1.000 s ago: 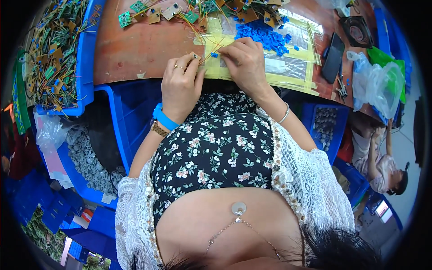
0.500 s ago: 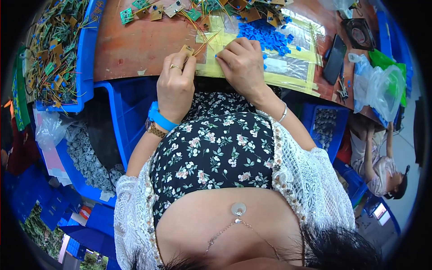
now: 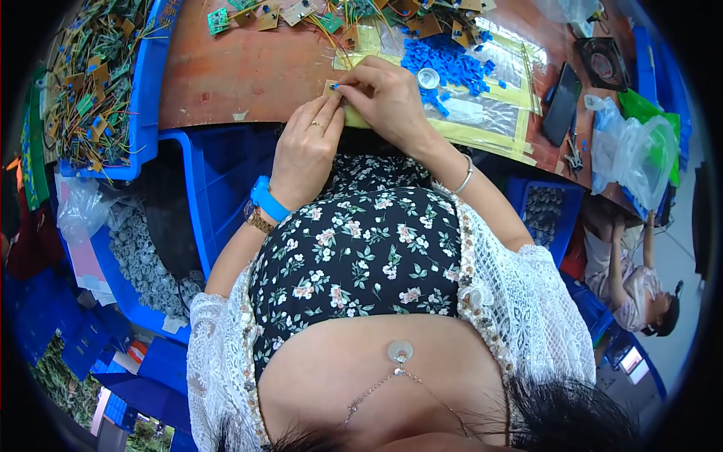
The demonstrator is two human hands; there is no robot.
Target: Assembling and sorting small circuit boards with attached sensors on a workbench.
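Note:
At the table's near edge, my left hand is closed, pinching a small brown circuit board between its fingertips. My right hand meets it there, thumb and forefinger closed on a tiny blue plastic piece against the board. Its exact fit on the board is too small to make out. Thin wires near the board are partly hidden by my fingers. Beyond my right hand lies a heap of similar blue pieces, with a small round white container at its near side.
Wired circuit boards lie along the far side of the table. A blue bin full of wired boards stands left. On the right are a phone, keys, a black fan and plastic bags. Another person sits further right.
My right hand has moved left from beside the blue heap to the board, uncovering the round white container. My left hand has shifted slightly right with the board.

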